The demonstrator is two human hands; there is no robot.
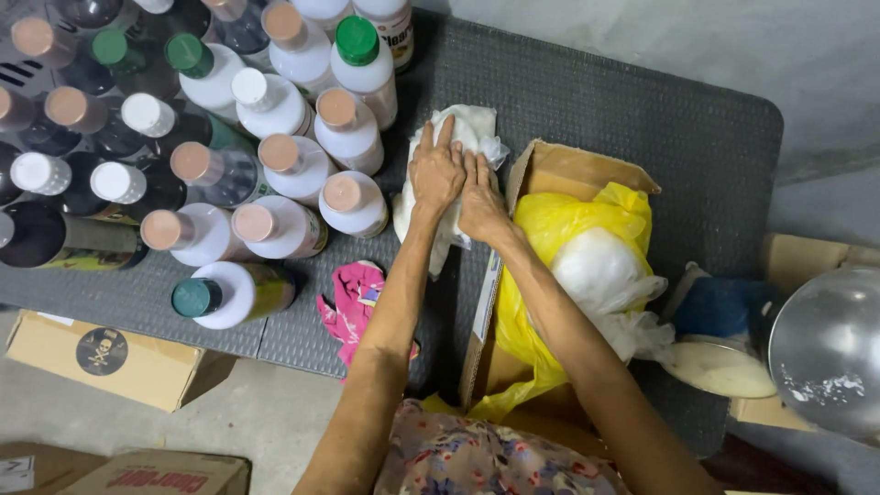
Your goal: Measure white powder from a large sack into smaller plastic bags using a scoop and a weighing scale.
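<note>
While both hands press flat, a white plastic bag (446, 183) lies under them on the grey mat (642, 110).

Near edge, 6 o'clock: floral garment (486, 458). Left hand (436, 172) and right hand (480, 200) sit side by side, fingers extended, palms down on the bag, neither pinching. Bag's long axis runs 6 to 12 o'clock, bunched end toward 12. At 3 o'clock: cardboard box (559, 170) with yellow liner (550, 229). At 8 o'clock: pink cloth (353, 307). At 10 o'clock, farther: capped bottles (293, 165).
</note>
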